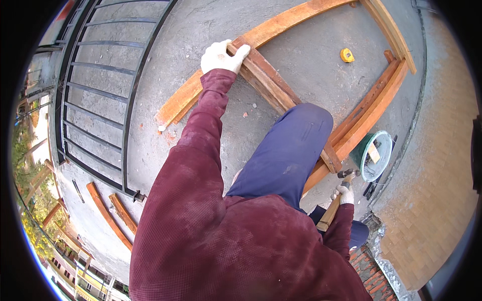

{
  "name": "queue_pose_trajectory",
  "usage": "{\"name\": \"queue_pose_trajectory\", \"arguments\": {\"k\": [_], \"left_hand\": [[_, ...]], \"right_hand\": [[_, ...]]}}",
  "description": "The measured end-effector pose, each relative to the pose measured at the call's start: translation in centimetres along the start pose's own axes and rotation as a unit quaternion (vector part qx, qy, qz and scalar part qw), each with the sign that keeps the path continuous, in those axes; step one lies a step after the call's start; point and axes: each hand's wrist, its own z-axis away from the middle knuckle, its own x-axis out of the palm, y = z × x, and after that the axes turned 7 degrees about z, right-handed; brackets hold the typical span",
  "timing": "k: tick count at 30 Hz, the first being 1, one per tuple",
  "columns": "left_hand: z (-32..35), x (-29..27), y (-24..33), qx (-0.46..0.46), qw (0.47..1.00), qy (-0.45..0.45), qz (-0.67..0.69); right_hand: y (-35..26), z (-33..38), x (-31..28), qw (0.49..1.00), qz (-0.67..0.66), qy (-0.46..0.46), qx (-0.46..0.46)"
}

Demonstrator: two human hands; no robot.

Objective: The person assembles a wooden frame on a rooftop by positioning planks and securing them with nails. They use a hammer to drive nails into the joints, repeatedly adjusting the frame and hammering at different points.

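Observation:
A wooden frame of long reddish-brown beams (286, 25) lies on the grey concrete floor. Across it runs a wooden crosspiece (268, 83), with my bent knee over its middle. My left hand (223, 56), in a white glove, is closed around the far end of this crosspiece, where it meets the left beam. At the lower right, my gloved right hand (345, 193) grips a hammer (329, 214) by its wooden handle. The dark hammer head is close to the crosspiece's near end, beside the right beam (372, 119); whether they touch I cannot tell.
A yellow tape measure (346, 55) lies inside the frame. To the right stands a green bucket (372, 155) holding a piece of wood, near a tan tiled surface (427, 200). A black metal railing (131, 95) spans the left, with loose wooden strips (108, 214) below it.

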Motion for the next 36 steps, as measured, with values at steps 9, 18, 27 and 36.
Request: {"name": "queue_pose_trajectory", "arguments": {"k": [9,18,27,36], "left_hand": [[-0.4,-0.1,-1.0,-0.009,0.999,-0.028,0.023],[-1.8,0.4,-2.2,-0.023,0.999,-0.039,0.019],[-2.9,2.6,-4.6,-0.062,0.989,-0.071,0.115],[-6.8,4.2,-10.0,-0.039,0.977,-0.059,0.201]], "right_hand": [[-2.8,1.8,-0.1,0.996,-0.019,-0.077,0.028],[-2.0,0.9,2.4,0.996,0.008,-0.087,0.023],[1.4,0.5,3.6,0.994,-0.104,-0.014,0.014],[0.3,2.4,5.7,0.994,-0.099,0.025,-0.024]]}}
